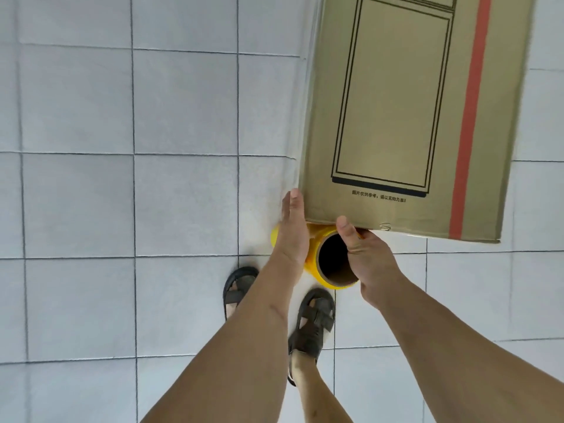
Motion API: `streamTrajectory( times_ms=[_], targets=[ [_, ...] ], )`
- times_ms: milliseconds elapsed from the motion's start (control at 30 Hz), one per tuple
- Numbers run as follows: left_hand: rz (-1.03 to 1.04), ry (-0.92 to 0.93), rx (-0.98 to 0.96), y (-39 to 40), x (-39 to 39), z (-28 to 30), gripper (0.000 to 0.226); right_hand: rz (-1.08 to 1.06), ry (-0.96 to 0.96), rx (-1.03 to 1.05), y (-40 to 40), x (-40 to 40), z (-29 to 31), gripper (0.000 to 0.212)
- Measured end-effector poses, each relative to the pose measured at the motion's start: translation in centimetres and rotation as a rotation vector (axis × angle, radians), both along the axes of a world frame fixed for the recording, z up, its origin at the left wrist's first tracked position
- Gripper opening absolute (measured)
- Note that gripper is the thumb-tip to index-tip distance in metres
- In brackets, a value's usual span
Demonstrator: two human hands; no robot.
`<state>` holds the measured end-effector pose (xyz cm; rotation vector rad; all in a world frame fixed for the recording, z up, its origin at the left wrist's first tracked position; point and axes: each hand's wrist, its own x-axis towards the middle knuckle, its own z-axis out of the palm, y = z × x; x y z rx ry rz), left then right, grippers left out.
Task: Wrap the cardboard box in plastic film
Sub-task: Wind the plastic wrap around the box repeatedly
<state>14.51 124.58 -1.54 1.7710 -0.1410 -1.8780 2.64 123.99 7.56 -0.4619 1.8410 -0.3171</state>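
The tall cardboard box (406,117) stood on the tiled floor (122,193), its broad printed face, with a black-line drawing and a red stripe (470,117) along its far-right side, turned toward the camera. Just below the box's near bottom edge the person held a yellow roll of plastic film (323,264), its open cardboard core facing the camera. The right hand (369,264) gripped the roll at the core's rim, thumb lying over the top and reaching up to the box's bottom edge; whether the other fingers went inside the core could not be seen. The left hand (293,230) lay with straight fingers over the roll's left part, fingertips reaching the box's lower left corner. From that corner a sheet of clear film (302,117) ran up along the box's left edge, faintly visible as a pale sheen against the tiles. How many turns already covered the box could not be told: the printed face showed little gloss, so the wrapping looked to be at an early or middle pass. Left to do, by this judgement, were further turns around the box, then tearing the film and pressing its end down. Two sandalled feet (311,325) stood below the roll.
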Motion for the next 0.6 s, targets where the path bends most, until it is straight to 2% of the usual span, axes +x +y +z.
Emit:
streamTrajectory(
  times_ms=[67,133,200,267,433,600],
  targets=[
    [-0.038,0.044,0.009,-0.4,0.5,0.3,0.145,0.006,-0.003,0.008,0.0,-0.2,0.1,0.066],
    [0.013,0.091,0.037,-1.7,1.2,2.7,0.141,0.007,-0.002,0.021,-0.1,0.1,0.6,0.078],
    [0.036,0.124,0.077,-3.4,1.8,4.6,0.114,0.000,-0.008,0.017,-0.3,0.5,1.0,0.081],
    [-0.038,0.170,0.085,-4.3,2.0,4.5,0.098,-0.009,-0.017,0.009,-0.3,0.6,1.2,0.074],
    [-0.073,0.196,0.142,-3.8,1.5,2.3,0.112,-0.036,-0.038,-0.018,0.0,0.0,0.6,0.054],
    [-0.030,0.212,0.212,-4.6,1.4,0.6,0.083,-0.060,-0.091,-0.037,0.2,-0.5,-0.4,0.044]
  ],
)
